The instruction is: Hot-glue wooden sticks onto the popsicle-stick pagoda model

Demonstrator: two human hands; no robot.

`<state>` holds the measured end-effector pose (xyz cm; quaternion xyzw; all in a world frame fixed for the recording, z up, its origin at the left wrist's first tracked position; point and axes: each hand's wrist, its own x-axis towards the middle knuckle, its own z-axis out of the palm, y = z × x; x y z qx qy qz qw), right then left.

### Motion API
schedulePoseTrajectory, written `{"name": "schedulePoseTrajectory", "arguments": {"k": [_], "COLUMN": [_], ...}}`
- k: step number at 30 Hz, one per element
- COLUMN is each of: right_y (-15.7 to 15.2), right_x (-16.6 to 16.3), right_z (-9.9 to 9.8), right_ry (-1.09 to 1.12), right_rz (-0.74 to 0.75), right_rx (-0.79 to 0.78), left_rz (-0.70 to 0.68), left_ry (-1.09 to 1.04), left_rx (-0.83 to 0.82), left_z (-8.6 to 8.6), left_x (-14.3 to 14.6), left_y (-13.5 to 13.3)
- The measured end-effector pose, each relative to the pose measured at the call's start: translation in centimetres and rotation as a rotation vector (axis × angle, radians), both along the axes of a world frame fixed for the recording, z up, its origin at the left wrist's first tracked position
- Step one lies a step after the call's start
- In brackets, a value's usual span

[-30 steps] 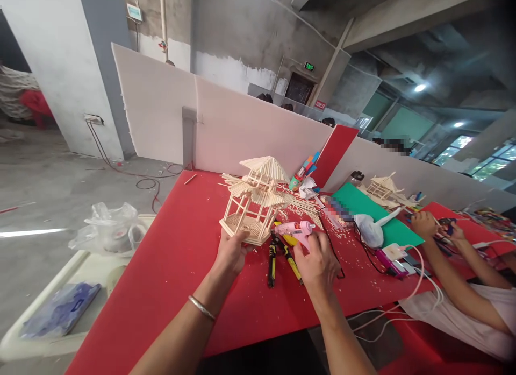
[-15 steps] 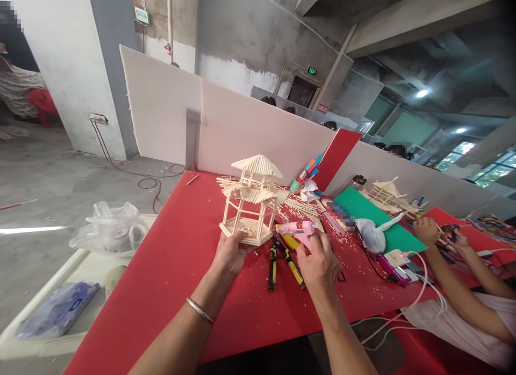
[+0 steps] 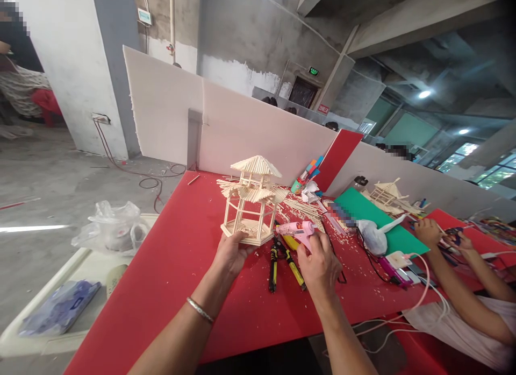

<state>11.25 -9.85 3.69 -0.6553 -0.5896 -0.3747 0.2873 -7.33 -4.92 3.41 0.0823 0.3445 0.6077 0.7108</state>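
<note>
A small two-tier pavilion model [image 3: 252, 197] made of thin wooden sticks stands upright on the red table [image 3: 177, 267]. My left hand [image 3: 231, 254] grips its hexagonal base at the near edge. My right hand [image 3: 320, 264] is closed round the handle of a pink glue gun [image 3: 296, 230], whose nozzle points left toward the model's base. Black-and-yellow pliers [image 3: 282, 259] lie on the table between my two hands.
Loose wooden sticks [image 3: 300, 205] and shavings lie behind the model. White foam boards [image 3: 242, 127] wall the table's far side. A person's arms [image 3: 455, 273] work at the right by a green mat [image 3: 363, 208] and a second stick model [image 3: 385, 195]. A plastic bag [image 3: 113, 227] lies left.
The pavilion model has been tipped from a leftward lean to upright. Both hands have stayed almost in place, the right still on the glue gun.
</note>
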Motion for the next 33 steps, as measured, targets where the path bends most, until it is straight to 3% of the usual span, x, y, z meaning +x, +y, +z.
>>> {"name": "schedulePoseTrajectory", "arguments": {"k": [33], "right_y": [0.14], "right_x": [0.34], "right_z": [-0.19], "right_ry": [0.026], "right_rz": [0.003], "right_rx": [-0.022], "left_rz": [0.017], "left_ry": [-0.032], "left_rx": [0.016], "left_z": [-0.62], "left_x": [-0.06], "left_y": [0.19]}}
